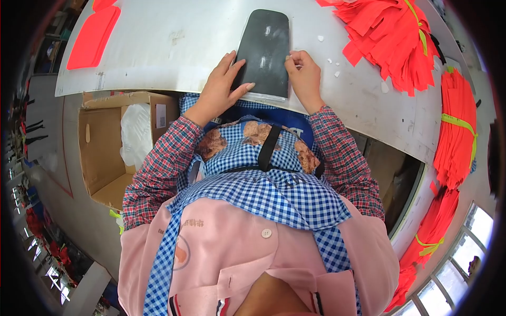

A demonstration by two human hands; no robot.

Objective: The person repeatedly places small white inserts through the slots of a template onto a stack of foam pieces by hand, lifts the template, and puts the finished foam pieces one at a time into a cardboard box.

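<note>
A flat dark grey panel [264, 47], narrower and rounded at its far end, lies on the white table. A clear strip shows along its near edge. My left hand [217, 90] rests at the panel's left side with fingers spread, the thumb reaching over its lower left part. At the right edge, my right hand [305, 76] is closed in a pinch, thumb and forefinger together. Whatever is between those fingertips is too small to make out.
Red-orange strips [390, 42] tied with yellow bands lie at the table's right, with another bundle [456, 129] by its edge. Small white scraps [337, 74] dot the table [174, 58]. Red-orange pieces [92, 39] lie far left. An open cardboard box [100, 150] with white plastic stands below.
</note>
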